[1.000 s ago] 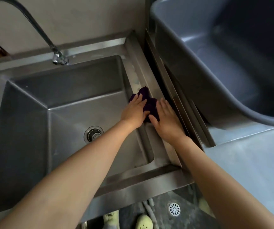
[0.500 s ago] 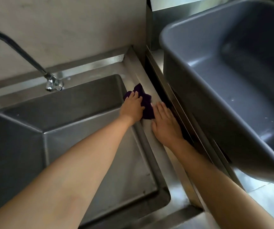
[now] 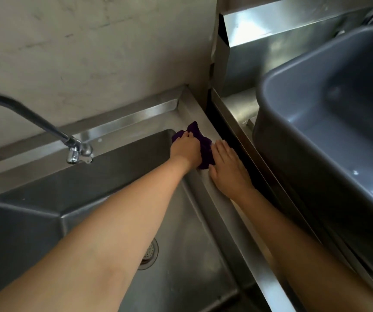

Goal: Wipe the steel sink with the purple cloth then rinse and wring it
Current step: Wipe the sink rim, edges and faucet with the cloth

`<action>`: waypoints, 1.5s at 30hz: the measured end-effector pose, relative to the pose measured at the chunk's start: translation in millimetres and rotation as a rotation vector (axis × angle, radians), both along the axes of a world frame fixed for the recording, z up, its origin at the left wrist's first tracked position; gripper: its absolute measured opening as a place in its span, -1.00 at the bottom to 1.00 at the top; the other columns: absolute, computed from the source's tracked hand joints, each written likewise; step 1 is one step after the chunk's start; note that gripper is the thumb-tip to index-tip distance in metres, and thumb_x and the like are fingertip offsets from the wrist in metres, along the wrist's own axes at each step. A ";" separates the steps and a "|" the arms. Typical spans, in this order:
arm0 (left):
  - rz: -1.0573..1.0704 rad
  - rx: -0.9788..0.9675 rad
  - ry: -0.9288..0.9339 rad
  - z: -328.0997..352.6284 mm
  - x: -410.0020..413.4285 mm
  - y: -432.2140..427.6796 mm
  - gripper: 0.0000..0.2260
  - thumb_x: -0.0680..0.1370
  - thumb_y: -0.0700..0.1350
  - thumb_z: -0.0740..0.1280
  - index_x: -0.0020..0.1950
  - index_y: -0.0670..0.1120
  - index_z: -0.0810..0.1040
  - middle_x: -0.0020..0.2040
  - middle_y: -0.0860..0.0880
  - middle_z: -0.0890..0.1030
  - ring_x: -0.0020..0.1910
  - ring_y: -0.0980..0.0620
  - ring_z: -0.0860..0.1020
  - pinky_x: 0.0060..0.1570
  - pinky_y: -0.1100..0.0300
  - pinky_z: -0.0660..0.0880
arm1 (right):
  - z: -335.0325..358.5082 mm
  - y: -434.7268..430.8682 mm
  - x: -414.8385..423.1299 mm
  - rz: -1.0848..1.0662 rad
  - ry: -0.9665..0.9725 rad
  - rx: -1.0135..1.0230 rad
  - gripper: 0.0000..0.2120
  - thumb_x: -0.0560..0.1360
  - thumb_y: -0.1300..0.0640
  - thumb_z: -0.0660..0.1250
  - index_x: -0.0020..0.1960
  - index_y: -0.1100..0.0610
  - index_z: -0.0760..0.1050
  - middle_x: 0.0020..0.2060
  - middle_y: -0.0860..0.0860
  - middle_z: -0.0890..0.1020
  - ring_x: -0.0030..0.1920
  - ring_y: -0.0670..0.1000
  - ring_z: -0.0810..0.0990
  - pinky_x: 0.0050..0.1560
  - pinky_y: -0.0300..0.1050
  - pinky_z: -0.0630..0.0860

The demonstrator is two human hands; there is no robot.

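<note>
The purple cloth (image 3: 206,152) lies bunched on the right rim of the steel sink (image 3: 217,199), near the back right corner. My left hand (image 3: 186,149) rests on top of the cloth with its fingers bent over it, gripping it against the rim. My right hand (image 3: 227,168) lies flat on the rim just right of the cloth, fingers straight, its thumb side touching the cloth's edge. Most of the cloth is hidden under my left hand.
The faucet (image 3: 75,152) reaches over the basin's back left, with no water running. A drain strainer (image 3: 150,253) shows under my left forearm. A large grey plastic tub (image 3: 338,113) stands on the steel counter to the right, beyond a dark gap. A concrete wall rises behind.
Both hands have slid the cloth along the right rim toward the back corner. My left fingers have bent tighter over the cloth. The view has tilted up toward the wall.
</note>
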State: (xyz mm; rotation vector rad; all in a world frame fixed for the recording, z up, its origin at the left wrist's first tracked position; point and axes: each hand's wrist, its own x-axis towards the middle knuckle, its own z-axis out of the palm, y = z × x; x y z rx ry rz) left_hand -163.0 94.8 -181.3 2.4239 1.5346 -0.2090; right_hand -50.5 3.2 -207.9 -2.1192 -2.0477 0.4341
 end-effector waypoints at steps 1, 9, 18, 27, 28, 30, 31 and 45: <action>-0.004 0.001 -0.009 -1.3 -1.9 5.7 -0.61 0.57 -0.09 0.20 0.38 -0.17 0.37 0.46 -0.13 0.27 0.47 -0.06 0.18 0.35 0.07 0.26 | 1.3 4.7 -0.7 0.004 -0.003 -0.003 -0.42 0.60 0.04 0.01 0.52 0.16 -0.14 0.54 0.07 -0.05 0.53 0.00 -0.16 0.53 -0.05 -0.13; -0.008 0.010 -0.042 -9.3 -14.1 43.0 -0.58 0.61 -0.06 0.15 0.45 -0.15 0.28 0.53 -0.12 0.18 0.52 -0.05 0.09 0.45 0.04 0.18 | 0.7 47.7 -8.1 -0.026 -0.003 0.009 -0.43 0.60 0.04 0.03 0.52 0.13 -0.12 0.54 0.06 -0.03 0.53 -0.01 -0.15 0.50 -0.08 -0.15; 0.058 0.067 -0.066 -9.9 -16.6 84.2 -0.64 0.57 -0.08 0.21 0.34 -0.17 0.42 0.41 -0.14 0.36 0.41 -0.07 0.29 0.38 0.07 0.24 | -0.5 101.7 -8.9 0.024 -0.021 -0.009 -0.45 0.61 0.06 0.02 0.52 0.16 -0.12 0.54 0.08 -0.05 0.53 0.02 -0.16 0.53 -0.02 -0.10; 0.046 0.099 -0.091 -13.9 -20.9 98.1 -0.61 0.58 -0.06 0.18 0.37 -0.18 0.39 0.46 -0.17 0.30 0.46 -0.08 0.23 0.43 0.08 0.17 | -0.1 139.4 -24.2 -0.026 -0.005 -0.013 -0.43 0.60 0.17 0.04 0.52 0.12 -0.14 0.54 0.08 -0.07 0.53 0.05 -0.18 0.52 0.00 -0.16; 0.044 0.096 -0.107 -14.0 -22.3 97.3 -0.60 0.59 -0.06 0.18 0.39 -0.18 0.37 0.47 -0.16 0.29 0.47 -0.07 0.21 0.44 0.09 0.13 | 0.2 140.1 -25.4 -0.018 -0.023 -0.017 -0.43 0.60 0.17 0.04 0.52 0.12 -0.15 0.54 0.08 -0.08 0.53 0.05 -0.19 0.52 0.00 -0.17; 0.062 0.094 -0.153 -14.0 -26.1 95.0 -0.60 0.60 -0.07 0.17 0.42 -0.16 0.33 0.49 -0.13 0.26 0.49 -0.04 0.18 0.45 0.13 0.07 | 1.0 140.0 -25.7 -0.012 -0.038 -0.030 -0.43 0.60 0.17 0.03 0.52 0.11 -0.15 0.54 0.08 -0.09 0.53 0.06 -0.19 0.52 0.01 -0.18; 0.067 0.087 -0.165 -13.6 -27.7 93.4 -0.60 0.61 -0.08 0.16 0.43 -0.15 0.31 0.50 -0.12 0.24 0.49 -0.03 0.16 0.45 0.14 0.05 | 1.5 139.8 -25.0 -0.008 -0.035 -0.041 -0.43 0.59 0.18 0.03 0.52 0.11 -0.15 0.54 0.08 -0.09 0.53 0.06 -0.19 0.52 0.01 -0.18; 0.144 -0.055 -0.186 -8.8 -51.1 54.8 -0.64 0.61 -0.13 0.16 0.42 -0.07 0.37 0.49 -0.07 0.29 0.43 -0.04 0.31 0.33 0.07 0.34 | 1.8 112.8 -32.4 0.136 0.067 -0.031 -0.47 0.55 0.22 0.15 0.49 0.03 0.14 0.54 0.07 0.00 0.53 0.06 -0.13 0.49 -0.03 -0.18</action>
